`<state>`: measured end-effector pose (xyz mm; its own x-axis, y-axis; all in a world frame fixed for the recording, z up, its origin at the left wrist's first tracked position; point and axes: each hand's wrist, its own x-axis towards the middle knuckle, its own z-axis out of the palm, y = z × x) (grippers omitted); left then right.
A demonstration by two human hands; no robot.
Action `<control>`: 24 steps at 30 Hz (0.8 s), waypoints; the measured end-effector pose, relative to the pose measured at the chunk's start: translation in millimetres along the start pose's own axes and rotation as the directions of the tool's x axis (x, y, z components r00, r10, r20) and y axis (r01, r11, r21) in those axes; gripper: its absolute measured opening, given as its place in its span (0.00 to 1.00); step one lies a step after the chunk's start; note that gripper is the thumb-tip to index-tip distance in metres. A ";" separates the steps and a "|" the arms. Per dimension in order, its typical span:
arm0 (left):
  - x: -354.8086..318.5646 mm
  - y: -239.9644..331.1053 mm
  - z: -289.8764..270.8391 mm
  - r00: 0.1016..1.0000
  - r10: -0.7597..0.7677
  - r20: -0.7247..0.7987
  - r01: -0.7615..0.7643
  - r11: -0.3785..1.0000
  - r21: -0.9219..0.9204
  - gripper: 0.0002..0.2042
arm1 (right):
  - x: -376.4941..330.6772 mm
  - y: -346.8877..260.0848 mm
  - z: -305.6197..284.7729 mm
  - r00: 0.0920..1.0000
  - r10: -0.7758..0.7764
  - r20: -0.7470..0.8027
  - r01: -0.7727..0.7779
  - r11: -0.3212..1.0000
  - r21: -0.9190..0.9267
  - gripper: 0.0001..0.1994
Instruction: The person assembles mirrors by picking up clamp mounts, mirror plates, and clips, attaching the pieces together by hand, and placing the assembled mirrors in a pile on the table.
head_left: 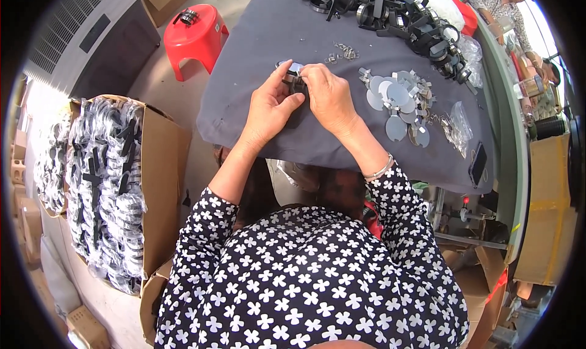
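My left hand [272,105] is closed around a wristwatch [293,77] with a round silvery case and a dark strap. Pinched fingers of my right hand [329,95] press at the right side of the same watch, and their tips are partly hidden. Both hands are just above the near part of a dark grey cloth-covered table [256,37]. To the right of them lies a spread of round silvery discs [397,95] with small tabs. Small metal clasp-like pieces [345,51] are scattered beyond my hands.
Many black-strapped watches [390,10] are heaped at the table's far side. A clear plastic bag [459,129] and a phone [478,164] lie near the right edge. On the left stand a red stool [195,40] and a carton of plastic-wrapped watches [107,190]. Another person [506,10] is at far right.
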<state>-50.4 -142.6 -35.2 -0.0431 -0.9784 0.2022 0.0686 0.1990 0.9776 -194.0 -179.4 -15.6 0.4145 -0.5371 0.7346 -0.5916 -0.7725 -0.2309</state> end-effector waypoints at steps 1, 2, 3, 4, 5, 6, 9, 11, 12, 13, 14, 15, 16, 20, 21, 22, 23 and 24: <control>-0.2 1.5 0.3 1.000 0.002 -0.004 -0.002 1.000 -0.008 0.29 | 0.0 0.4 0.5 0.999 -0.046 0.000 0.046 0.999 -0.009 0.08; -0.2 2.1 0.6 1.000 0.004 -0.008 -0.004 1.000 -0.017 0.28 | 0.0 0.7 0.7 0.996 -0.093 0.001 0.093 0.996 -0.017 0.08; 0.4 1.7 0.3 1.000 0.004 -0.008 -0.004 1.000 -0.017 0.28 | 0.1 1.0 0.2 0.996 -0.093 0.002 0.093 0.996 -0.018 0.08; 0.8 1.5 -0.6 1.000 -0.006 0.008 0.006 1.000 -0.024 0.26 | 0.0 0.7 -0.9 0.993 -0.115 0.006 0.116 0.993 -0.011 0.08; 1.1 2.2 -0.9 1.000 -0.015 0.024 0.016 0.999 -0.030 0.24 | 0.0 0.4 -1.9 0.990 -0.138 0.010 0.138 0.990 -0.006 0.08; 0.9 3.7 -0.7 1.000 -0.015 0.027 0.016 0.999 -0.030 0.24 | -0.2 0.3 -2.1 0.991 -0.136 0.010 0.137 0.991 -0.008 0.08; 1.1 7.3 2.8 1.000 -0.021 0.019 0.021 1.000 0.005 0.19 | -2.3 1.8 0.2 0.987 -0.153 -0.042 0.152 0.988 -0.024 0.08; 1.7 2.0 4.3 0.999 0.009 -0.051 -0.010 1.000 -0.010 0.16 | -3.7 -1.2 3.2 0.988 -0.136 -0.077 0.134 0.990 -0.032 0.08; 2.2 0.6 5.2 0.997 -0.004 -0.075 0.003 1.000 -0.023 0.13 | -3.0 -1.8 4.0 0.985 -0.140 -0.098 0.138 0.990 -0.028 0.07; 2.6 -0.6 5.5 0.998 0.002 -0.065 -0.003 1.000 -0.022 0.13 | -2.5 -2.5 3.0 0.985 -0.139 -0.105 0.135 0.990 -0.037 0.07; 3.2 -1.9 6.2 0.994 -0.022 -0.109 0.022 1.000 0.000 0.11 | -2.0 -3.5 1.4 0.989 -0.125 -0.074 0.126 0.992 0.008 0.06; 3.8 -2.5 7.0 0.987 -0.044 -0.155 0.048 0.999 0.019 0.09 | -1.7 -4.1 -0.2 0.993 -0.112 -0.041 0.114 0.992 0.054 0.05; 3.8 0.0 11.0 0.978 -0.037 -0.204 0.040 0.999 0.009 0.07 | -1.2 -4.8 -2.0 0.998 -0.054 -0.031 0.057 0.989 0.134 0.02; 4.1 -7.4 12.0 0.973 -0.007 -0.230 0.010 1.000 0.011 0.07 | 12.6 18.7 -21.7 0.981 0.194 0.020 -0.195 0.976 0.100 0.04; 4.1 -7.1 12.3 0.974 -0.028 -0.226 0.029 1.000 0.001 0.07 | 16.3 29.1 -23.5 0.961 0.267 0.068 -0.268 0.963 0.021 0.04; 5.5 -6.4 13.7 0.975 -0.046 -0.217 0.046 0.999 -0.009 0.07 | 18.9 46.6 -23.9 0.979 0.180 0.094 -0.171 0.981 -0.090 0.05; 5.8 -7.6 13.2 0.974 -0.045 -0.220 0.044 0.999 -0.009 0.07 | 22.8 57.4 -22.6 0.987 0.092 0.134 -0.065 0.980 -0.190 0.05; 6.0 -10.0 13.5 0.974 -0.020 -0.224 0.018 1.000 -0.010 0.06 | 22.7 64.9 -21.0 0.987 0.088 0.134 -0.062 0.980 -0.188 0.05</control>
<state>-64.9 -149.7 -42.9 0.1794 -0.9699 0.1644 0.0778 0.1806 0.9805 -237.5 -234.6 -0.5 0.4497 -0.6435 0.6194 -0.7354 -0.6603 -0.1522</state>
